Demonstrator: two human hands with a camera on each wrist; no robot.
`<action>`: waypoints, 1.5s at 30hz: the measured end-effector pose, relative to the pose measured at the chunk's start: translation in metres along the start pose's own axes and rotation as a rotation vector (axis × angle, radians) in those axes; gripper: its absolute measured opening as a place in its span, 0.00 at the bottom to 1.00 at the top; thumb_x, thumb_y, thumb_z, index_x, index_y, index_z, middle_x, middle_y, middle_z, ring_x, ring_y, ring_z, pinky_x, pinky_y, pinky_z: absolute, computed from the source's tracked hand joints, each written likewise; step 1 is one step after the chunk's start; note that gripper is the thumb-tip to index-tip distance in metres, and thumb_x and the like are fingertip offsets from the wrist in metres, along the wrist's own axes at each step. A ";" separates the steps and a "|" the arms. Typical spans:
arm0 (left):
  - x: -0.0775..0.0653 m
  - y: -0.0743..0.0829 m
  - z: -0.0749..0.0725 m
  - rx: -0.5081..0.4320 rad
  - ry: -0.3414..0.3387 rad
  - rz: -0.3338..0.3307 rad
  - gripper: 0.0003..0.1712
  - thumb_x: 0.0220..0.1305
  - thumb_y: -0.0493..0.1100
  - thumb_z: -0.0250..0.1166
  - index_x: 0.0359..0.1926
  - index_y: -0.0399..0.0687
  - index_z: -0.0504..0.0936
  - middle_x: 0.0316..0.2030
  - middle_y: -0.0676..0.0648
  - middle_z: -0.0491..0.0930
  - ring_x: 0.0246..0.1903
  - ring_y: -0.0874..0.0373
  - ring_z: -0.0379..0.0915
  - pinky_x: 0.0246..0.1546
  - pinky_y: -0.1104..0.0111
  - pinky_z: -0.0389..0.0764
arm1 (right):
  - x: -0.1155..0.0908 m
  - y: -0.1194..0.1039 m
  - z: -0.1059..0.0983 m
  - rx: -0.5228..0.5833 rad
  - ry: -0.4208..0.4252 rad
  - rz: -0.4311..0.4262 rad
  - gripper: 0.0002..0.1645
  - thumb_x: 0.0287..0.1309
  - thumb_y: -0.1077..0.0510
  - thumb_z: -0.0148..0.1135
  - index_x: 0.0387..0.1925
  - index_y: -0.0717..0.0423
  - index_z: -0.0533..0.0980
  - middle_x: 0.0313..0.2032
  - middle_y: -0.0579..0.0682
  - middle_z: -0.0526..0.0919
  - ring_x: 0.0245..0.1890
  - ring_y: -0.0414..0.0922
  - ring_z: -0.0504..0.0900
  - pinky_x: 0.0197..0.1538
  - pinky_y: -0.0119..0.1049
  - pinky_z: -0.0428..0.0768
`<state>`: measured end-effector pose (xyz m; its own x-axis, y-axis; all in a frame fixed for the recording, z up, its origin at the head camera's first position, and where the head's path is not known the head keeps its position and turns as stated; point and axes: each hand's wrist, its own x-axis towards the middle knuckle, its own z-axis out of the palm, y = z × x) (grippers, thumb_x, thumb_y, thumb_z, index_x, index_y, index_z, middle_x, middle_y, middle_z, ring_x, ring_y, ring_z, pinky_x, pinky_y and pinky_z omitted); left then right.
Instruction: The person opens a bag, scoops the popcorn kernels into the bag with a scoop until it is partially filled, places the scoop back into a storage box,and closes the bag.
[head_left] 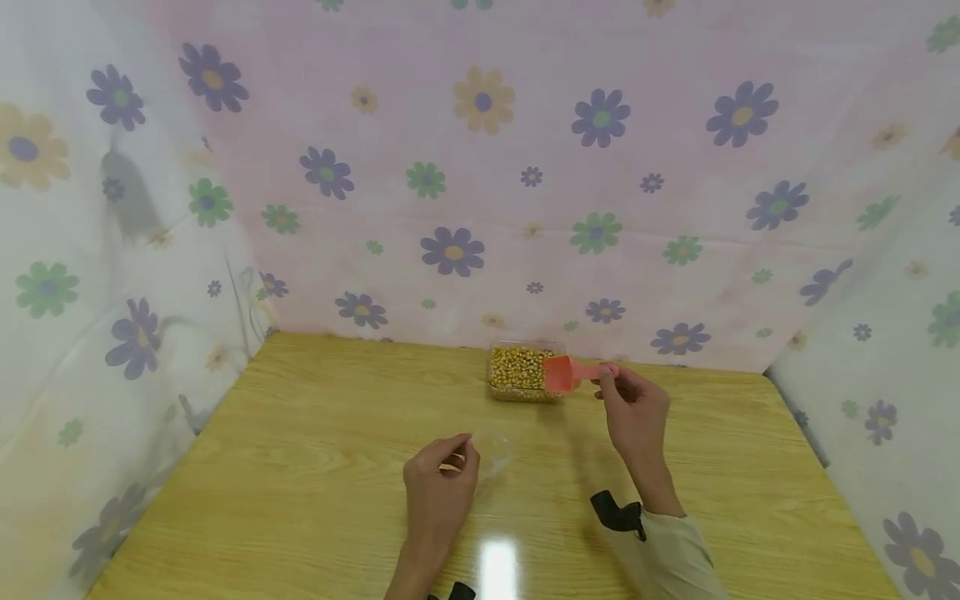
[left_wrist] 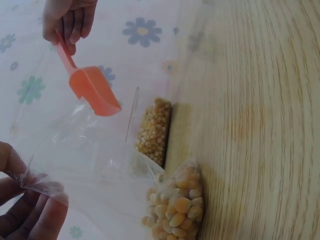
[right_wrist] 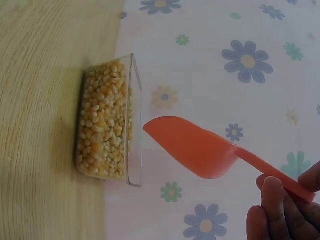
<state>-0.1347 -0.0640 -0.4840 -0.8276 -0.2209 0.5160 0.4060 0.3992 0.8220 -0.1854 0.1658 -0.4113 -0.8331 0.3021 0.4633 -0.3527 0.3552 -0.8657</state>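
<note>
My right hand (head_left: 636,412) grips the handle of a coral-red plastic scoop (right_wrist: 192,147). The scoop is above the right side of a clear rectangular container (right_wrist: 135,165) of yellow corn kernels (head_left: 517,367); no kernels show inside its bowl in the left wrist view. Nearer the front of the table, my left hand (head_left: 442,483) pinches the upper edge of a clear plastic bag (left_wrist: 100,150). Corn kernels (left_wrist: 175,212) fill the bottom of that bag, which rests on the table.
The wooden table (head_left: 300,433) carries the container near its back edge. A flowered cloth (head_left: 450,192) hangs behind and along both sides. Black wrist straps with mounts (head_left: 617,512) sit on my forearms. A bright light reflection lies on the table's front part.
</note>
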 end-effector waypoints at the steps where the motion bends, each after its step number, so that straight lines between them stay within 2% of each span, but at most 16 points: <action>1: -0.001 0.000 0.000 -0.002 0.000 -0.004 0.08 0.59 0.26 0.68 0.38 0.36 0.91 0.30 0.43 0.88 0.22 0.64 0.80 0.20 0.77 0.81 | 0.001 0.003 0.001 0.005 -0.004 0.012 0.11 0.68 0.69 0.59 0.40 0.78 0.83 0.32 0.72 0.85 0.23 0.25 0.79 0.31 0.21 0.80; 4: -0.001 0.000 -0.001 -0.013 0.001 -0.008 0.08 0.60 0.26 0.68 0.38 0.35 0.90 0.30 0.41 0.88 0.22 0.63 0.80 0.20 0.76 0.81 | 0.005 0.018 0.003 -0.001 -0.009 0.039 0.12 0.69 0.67 0.60 0.42 0.75 0.84 0.33 0.71 0.86 0.23 0.25 0.79 0.31 0.20 0.80; 8: -0.001 -0.001 -0.002 -0.018 0.001 -0.004 0.08 0.60 0.26 0.68 0.39 0.34 0.90 0.31 0.40 0.88 0.22 0.63 0.81 0.20 0.76 0.81 | 0.011 0.036 0.006 -0.016 -0.024 0.023 0.12 0.70 0.64 0.61 0.42 0.71 0.86 0.33 0.68 0.87 0.23 0.27 0.81 0.31 0.20 0.79; 14: -0.002 -0.001 -0.003 -0.013 0.001 -0.012 0.08 0.60 0.26 0.67 0.39 0.35 0.90 0.31 0.40 0.88 0.22 0.63 0.80 0.20 0.76 0.81 | 0.014 0.043 0.008 -0.038 -0.050 -0.029 0.12 0.70 0.61 0.62 0.41 0.68 0.87 0.30 0.63 0.88 0.23 0.29 0.81 0.30 0.21 0.80; 21: -0.004 -0.002 -0.007 0.004 0.004 -0.032 0.08 0.60 0.26 0.68 0.39 0.35 0.90 0.29 0.45 0.87 0.22 0.64 0.80 0.19 0.75 0.82 | 0.011 0.055 0.016 -0.074 -0.075 -0.007 0.13 0.70 0.61 0.62 0.40 0.68 0.87 0.29 0.61 0.88 0.23 0.31 0.81 0.29 0.24 0.81; 24: -0.005 -0.002 -0.009 0.000 -0.003 -0.051 0.08 0.61 0.26 0.67 0.39 0.34 0.90 0.29 0.44 0.87 0.23 0.64 0.80 0.19 0.75 0.82 | 0.008 0.060 0.020 -0.104 -0.083 -0.001 0.13 0.69 0.62 0.62 0.40 0.69 0.86 0.29 0.61 0.88 0.23 0.38 0.84 0.29 0.23 0.81; 28: -0.007 -0.003 -0.011 0.006 -0.007 -0.075 0.08 0.61 0.26 0.67 0.39 0.34 0.90 0.29 0.42 0.87 0.23 0.64 0.80 0.19 0.76 0.82 | 0.007 0.064 0.025 -0.127 -0.100 -0.014 0.13 0.70 0.63 0.61 0.39 0.70 0.86 0.28 0.62 0.88 0.26 0.55 0.87 0.29 0.22 0.80; 31: -0.008 -0.004 -0.012 0.009 -0.012 -0.072 0.08 0.61 0.26 0.67 0.39 0.35 0.90 0.30 0.42 0.87 0.23 0.63 0.80 0.20 0.76 0.82 | 0.008 0.067 0.028 -0.112 -0.114 -0.007 0.13 0.71 0.63 0.60 0.41 0.70 0.86 0.31 0.64 0.88 0.28 0.61 0.87 0.30 0.22 0.81; 34: -0.008 -0.005 -0.012 -0.001 -0.017 -0.056 0.08 0.61 0.26 0.67 0.39 0.35 0.90 0.30 0.42 0.87 0.24 0.64 0.81 0.20 0.75 0.82 | 0.009 0.071 0.030 -0.070 -0.115 0.052 0.13 0.70 0.64 0.60 0.43 0.71 0.85 0.33 0.66 0.88 0.28 0.57 0.88 0.30 0.26 0.83; 39: -0.004 -0.008 -0.011 -0.006 -0.017 0.024 0.08 0.60 0.25 0.67 0.38 0.35 0.90 0.29 0.43 0.87 0.23 0.65 0.81 0.20 0.77 0.82 | 0.015 0.081 0.030 0.027 -0.094 0.239 0.15 0.71 0.64 0.57 0.44 0.74 0.84 0.34 0.66 0.88 0.25 0.45 0.87 0.34 0.33 0.87; 42: 0.001 -0.009 -0.009 -0.006 -0.017 0.078 0.08 0.61 0.26 0.67 0.39 0.35 0.90 0.28 0.44 0.87 0.23 0.64 0.81 0.21 0.77 0.82 | 0.020 0.087 0.030 0.094 -0.079 0.372 0.18 0.73 0.61 0.56 0.48 0.74 0.83 0.32 0.58 0.90 0.26 0.44 0.87 0.40 0.37 0.88; 45: 0.005 -0.009 -0.008 -0.010 -0.017 0.101 0.08 0.62 0.27 0.67 0.40 0.36 0.90 0.29 0.45 0.87 0.23 0.63 0.81 0.21 0.78 0.81 | 0.026 0.091 0.029 0.151 -0.066 0.497 0.20 0.74 0.60 0.54 0.53 0.75 0.80 0.28 0.48 0.89 0.27 0.43 0.87 0.44 0.39 0.88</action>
<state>-0.1401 -0.0757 -0.4870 -0.7885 -0.1652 0.5924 0.4915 0.4097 0.7685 -0.2513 0.1806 -0.4832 -0.9390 0.3434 -0.0191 0.0386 0.0501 -0.9980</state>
